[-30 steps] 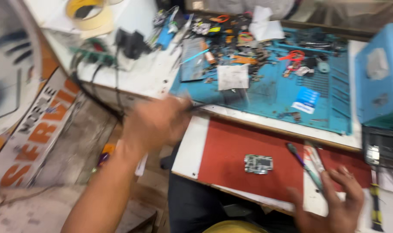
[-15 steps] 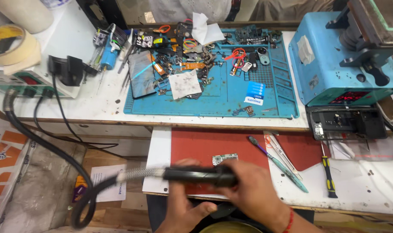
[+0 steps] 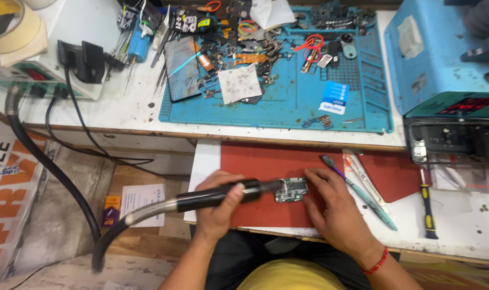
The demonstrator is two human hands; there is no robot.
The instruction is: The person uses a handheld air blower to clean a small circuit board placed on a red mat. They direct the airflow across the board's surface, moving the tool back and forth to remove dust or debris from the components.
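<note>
Left hand (image 3: pixel 218 207): grip closed around the black cylindrical hot-air handpiece (image 3: pixel 223 194), nozzle end pointing right, just at the small green circuit board (image 3: pixel 291 189). Its ribbed metal-and-black hose (image 3: pixel 121 228) trails off the bench edge to the left. Right hand (image 3: pixel 333 207): fingers flat, pressing on the board's right edge, grip holding nothing. Board lies on the red rubber mat (image 3: pixel 266 161) on the white bench (image 3: pixel 464 225). Teal-handled tweezers (image 3: pixel 362 193) just beside the right hand; yellow-and-black screwdriver (image 3: pixel 427 207) further right. Blue silicone work mat (image 3: pixel 287 102) with loose parts behind.
</note>
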